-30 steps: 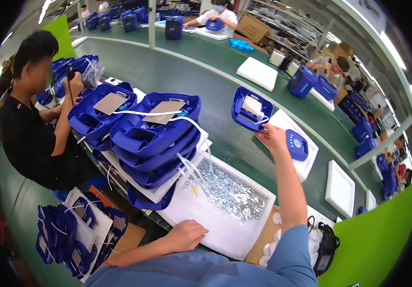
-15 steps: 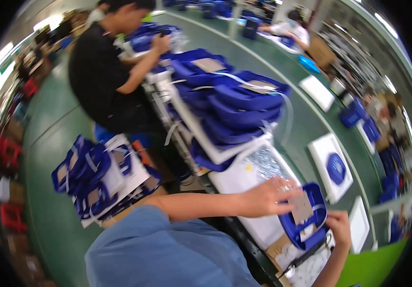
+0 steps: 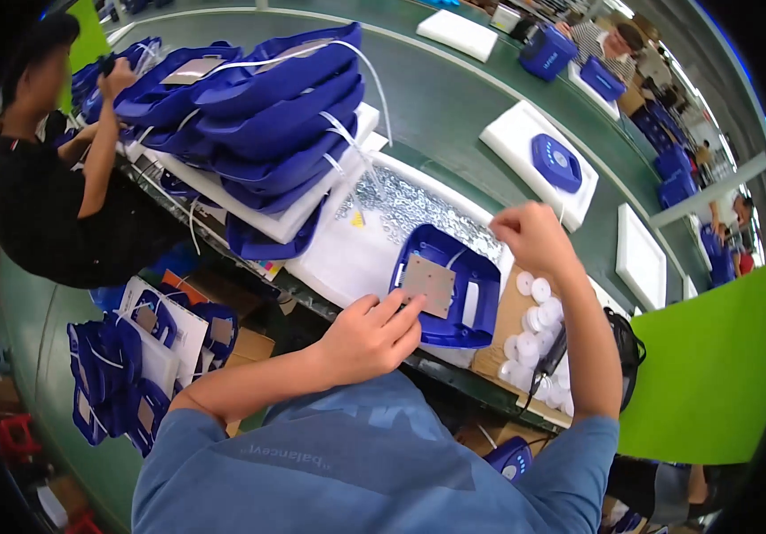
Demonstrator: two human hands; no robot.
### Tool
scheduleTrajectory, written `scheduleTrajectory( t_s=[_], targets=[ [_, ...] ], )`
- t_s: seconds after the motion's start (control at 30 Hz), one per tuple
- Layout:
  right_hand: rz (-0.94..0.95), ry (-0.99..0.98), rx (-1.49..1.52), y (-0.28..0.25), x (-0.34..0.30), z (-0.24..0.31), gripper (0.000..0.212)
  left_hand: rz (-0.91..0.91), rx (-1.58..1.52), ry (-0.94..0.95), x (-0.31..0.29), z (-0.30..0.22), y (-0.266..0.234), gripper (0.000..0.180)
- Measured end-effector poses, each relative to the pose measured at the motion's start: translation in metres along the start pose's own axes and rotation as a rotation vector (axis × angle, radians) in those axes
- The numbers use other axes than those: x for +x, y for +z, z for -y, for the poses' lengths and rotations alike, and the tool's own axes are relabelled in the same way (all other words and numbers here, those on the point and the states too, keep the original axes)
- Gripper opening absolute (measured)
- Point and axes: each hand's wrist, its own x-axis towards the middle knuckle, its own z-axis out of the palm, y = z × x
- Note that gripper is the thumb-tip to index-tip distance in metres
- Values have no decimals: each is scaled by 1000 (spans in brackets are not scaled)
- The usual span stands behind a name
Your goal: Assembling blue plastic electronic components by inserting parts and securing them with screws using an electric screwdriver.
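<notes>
A blue plastic housing [image 3: 483, 322] lies with its hollow side up at the bench edge in front of me. Inside it sit a grey square plate [image 3: 429, 281] with small holes and a white strap. My left hand [image 3: 370, 336] is at the housing's near left side, fingers stretched out with the tips on the plate's edge. Beyond the housing, my right hand [image 3: 532, 233] is held at the right end of a heap of small shiny metal parts [image 3: 401, 206], its fingers curled together. Whatever those fingers hold, if anything, is hidden.
White round discs [image 3: 536, 331] lie on cardboard to the right, beside a black cable. Stacked blue housings [image 3: 281, 116] rise at the back left, near a person in black [image 3: 54, 196]. White foam trays [image 3: 570, 191] rest on the green belt; a green panel [image 3: 712, 365] stands right.
The view has turned, shifting the scene leftward. My right hand has left the housing's side for the small metal parts. My left hand has drawn back to the plate's near edge.
</notes>
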Motion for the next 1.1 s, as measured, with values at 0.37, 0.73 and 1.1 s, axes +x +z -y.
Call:
scheduleTrajectory(
  t_s=[0.37,0.73,1.1],
  targets=[
    [-426,-112,114,-9,-39,13,38,39,-116,175,5,-32,-5,35],
    [-767,18,1402,72,-168,-37,81,-116,-281,203,87,-11,-31,37],
    [-447,-111,1228,-47,-150,-22,62,-62,-1848,-750,167,74,-26,39]
  ],
)
